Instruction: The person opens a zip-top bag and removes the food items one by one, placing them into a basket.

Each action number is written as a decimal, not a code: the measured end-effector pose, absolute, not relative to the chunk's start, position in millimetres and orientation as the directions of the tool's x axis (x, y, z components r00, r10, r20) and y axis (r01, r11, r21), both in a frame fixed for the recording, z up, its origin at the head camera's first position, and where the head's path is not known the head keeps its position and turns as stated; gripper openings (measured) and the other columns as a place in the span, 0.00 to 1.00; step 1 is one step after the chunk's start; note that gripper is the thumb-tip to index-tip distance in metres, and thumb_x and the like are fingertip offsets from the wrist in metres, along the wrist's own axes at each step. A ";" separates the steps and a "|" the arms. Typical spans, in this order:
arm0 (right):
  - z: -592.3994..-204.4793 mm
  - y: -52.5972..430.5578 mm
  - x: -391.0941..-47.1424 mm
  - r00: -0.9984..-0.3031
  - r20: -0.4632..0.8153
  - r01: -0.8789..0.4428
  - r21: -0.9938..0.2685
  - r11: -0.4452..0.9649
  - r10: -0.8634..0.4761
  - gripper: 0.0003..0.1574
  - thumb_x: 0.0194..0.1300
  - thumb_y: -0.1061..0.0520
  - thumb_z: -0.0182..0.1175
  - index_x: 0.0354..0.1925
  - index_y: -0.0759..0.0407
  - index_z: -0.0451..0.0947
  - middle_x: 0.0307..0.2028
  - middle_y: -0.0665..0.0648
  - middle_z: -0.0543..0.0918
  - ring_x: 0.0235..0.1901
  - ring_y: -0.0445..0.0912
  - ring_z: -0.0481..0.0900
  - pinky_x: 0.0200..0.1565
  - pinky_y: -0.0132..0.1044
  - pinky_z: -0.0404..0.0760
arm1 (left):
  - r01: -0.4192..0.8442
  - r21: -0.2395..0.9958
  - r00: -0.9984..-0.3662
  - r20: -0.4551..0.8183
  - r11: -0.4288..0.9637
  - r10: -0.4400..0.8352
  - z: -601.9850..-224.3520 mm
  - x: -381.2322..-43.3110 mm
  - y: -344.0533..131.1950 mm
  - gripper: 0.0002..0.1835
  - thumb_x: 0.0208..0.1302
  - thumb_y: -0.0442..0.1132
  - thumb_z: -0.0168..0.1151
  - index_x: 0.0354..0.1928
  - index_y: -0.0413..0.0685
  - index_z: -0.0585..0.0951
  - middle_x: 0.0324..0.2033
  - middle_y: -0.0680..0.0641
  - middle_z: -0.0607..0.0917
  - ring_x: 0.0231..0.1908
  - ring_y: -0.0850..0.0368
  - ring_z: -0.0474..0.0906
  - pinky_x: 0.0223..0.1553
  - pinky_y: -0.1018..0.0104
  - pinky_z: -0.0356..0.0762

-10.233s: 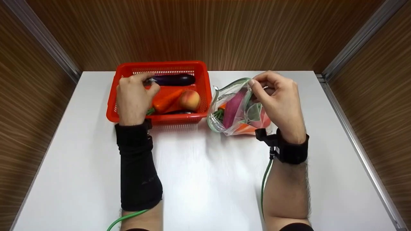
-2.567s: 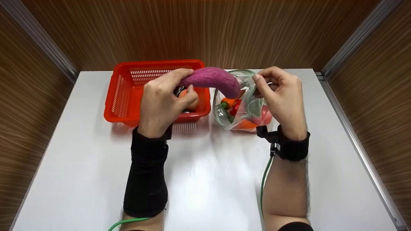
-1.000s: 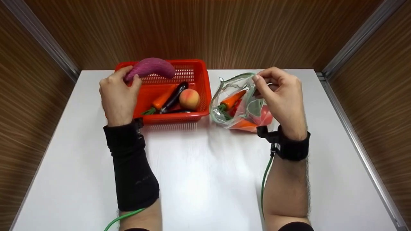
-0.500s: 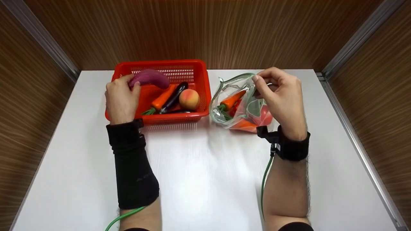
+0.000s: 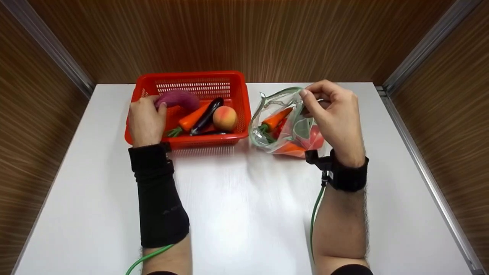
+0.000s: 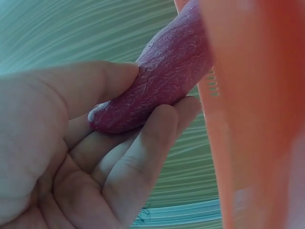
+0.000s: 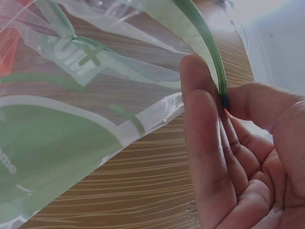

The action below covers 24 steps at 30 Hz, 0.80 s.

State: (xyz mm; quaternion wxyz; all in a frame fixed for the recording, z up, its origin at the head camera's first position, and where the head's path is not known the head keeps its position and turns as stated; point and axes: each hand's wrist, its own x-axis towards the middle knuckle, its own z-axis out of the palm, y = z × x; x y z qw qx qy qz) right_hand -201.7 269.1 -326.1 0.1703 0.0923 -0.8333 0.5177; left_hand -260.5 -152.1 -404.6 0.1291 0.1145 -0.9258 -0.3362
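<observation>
My left hand [image 5: 147,120] pinches one end of a purple sweet potato [image 5: 179,99] between thumb and fingers, low inside the back left of the red basket [image 5: 244,103]. In the left wrist view the wrinkled sweet potato [image 6: 157,76] slants away from the fingertips. Beside it in the basket lie a carrot [image 5: 191,119], a dark eggplant [image 5: 208,116] leaning along it, and a peach [image 5: 225,118]. My right hand [image 5: 332,114] pinches the green zip edge of a clear zip-lock bag [image 5: 256,130], holding its mouth wide. The rim [image 7: 209,47] sits between thumb and fingertips.
Inside the bag are a carrot [image 5: 277,119], another orange piece [image 5: 292,149] and red produce [image 5: 315,138]. A second dark, long item [image 5: 214,133] lies by the basket's front wall. Brown wood-grain panels [image 5: 244,38] enclose the white table [image 5: 229,214].
The sweet potato, in the bag at first, came out in my left hand, moved left and went down into the basket. The eggplant shifted onto the carrot. My right hand stays on the bag.
</observation>
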 end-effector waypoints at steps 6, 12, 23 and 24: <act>-326.5 268.9 -202.2 -0.924 0.382 -0.334 -0.833 0.441 0.022 0.12 0.85 0.58 0.71 0.49 0.68 0.93 0.35 0.42 0.93 0.31 0.38 0.94 0.40 0.31 0.95 | -0.145 0.644 -0.956 0.104 0.751 -0.273 -407.8 -258.9 -156.4 0.20 0.89 0.40 0.61 0.68 0.34 0.91 0.60 0.29 0.94 0.57 0.30 0.90 0.64 0.36 0.89; -326.7 267.9 -202.4 -0.923 0.384 -0.336 -0.838 0.430 0.029 0.10 0.84 0.59 0.71 0.48 0.67 0.93 0.37 0.50 0.94 0.31 0.38 0.95 0.39 0.30 0.95 | -0.186 0.615 -0.973 -0.010 0.766 -0.229 -410.5 -257.0 -157.6 0.20 0.88 0.40 0.63 0.70 0.37 0.90 0.60 0.28 0.93 0.50 0.32 0.84 0.54 0.41 0.84; -325.4 267.5 -201.9 -0.925 0.378 -0.326 -0.829 0.455 0.027 0.11 0.85 0.58 0.71 0.49 0.66 0.93 0.40 0.57 0.94 0.33 0.37 0.94 0.39 0.28 0.94 | -0.218 0.604 -0.975 -0.107 0.767 -0.193 -407.0 -258.6 -153.1 0.25 0.88 0.42 0.65 0.77 0.36 0.84 0.60 0.28 0.91 0.53 0.32 0.86 0.64 0.36 0.89; -325.3 267.4 -201.9 -0.925 0.379 -0.326 -0.828 0.456 0.026 0.10 0.85 0.58 0.71 0.49 0.66 0.93 0.41 0.58 0.95 0.33 0.37 0.95 0.39 0.28 0.94 | -0.203 0.607 -0.978 -0.091 0.768 -0.187 -406.1 -258.4 -151.8 0.25 0.88 0.42 0.65 0.77 0.35 0.84 0.61 0.28 0.92 0.54 0.32 0.87 0.65 0.37 0.89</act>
